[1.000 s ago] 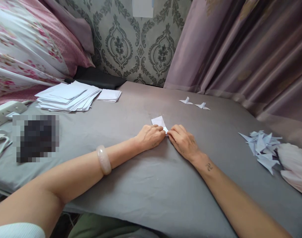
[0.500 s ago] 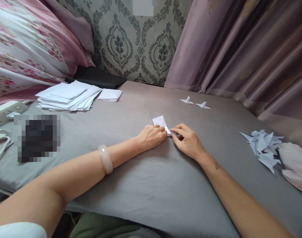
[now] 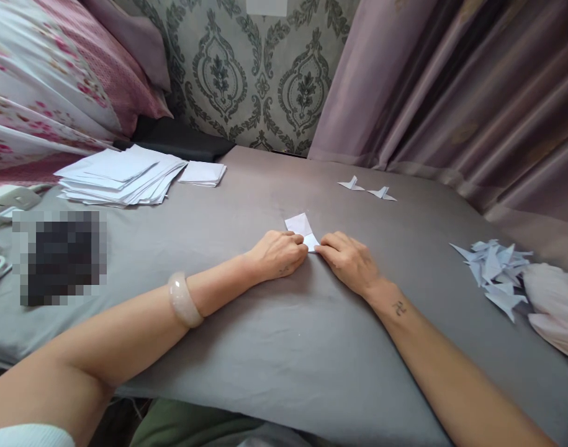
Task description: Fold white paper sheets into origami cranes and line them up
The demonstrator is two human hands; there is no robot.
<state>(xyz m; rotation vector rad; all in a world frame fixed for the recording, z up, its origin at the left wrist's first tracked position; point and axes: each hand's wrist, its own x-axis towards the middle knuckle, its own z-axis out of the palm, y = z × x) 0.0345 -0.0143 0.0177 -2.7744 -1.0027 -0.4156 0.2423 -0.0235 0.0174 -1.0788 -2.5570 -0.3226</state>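
A small white sheet of paper [image 3: 299, 223], creased and partly folded, lies on the grey cloth in front of me. My left hand [image 3: 280, 253] is closed on its near left part, knuckles up, and covers some of it. At the near right corner my right hand [image 3: 346, 257] pinches the paper's edge between thumb and fingers. The fingertips of both hands are close together but apart, with a strip of paper showing between them.
Left stand a large stack of white paper [image 3: 118, 177] and a smaller stack [image 3: 203, 174]. Two folded paper birds [image 3: 381, 193] sit at the back right. Several folded paper pieces [image 3: 495, 267] are heaped at right beside a pale cloth [image 3: 551, 304]. A power strip [image 3: 9, 202] lies far left.
My right hand has turned palm-down and its fingers have closed on the paper's corner. My left hand has slid slightly left, baring more of the sheet. The view has shifted a little.
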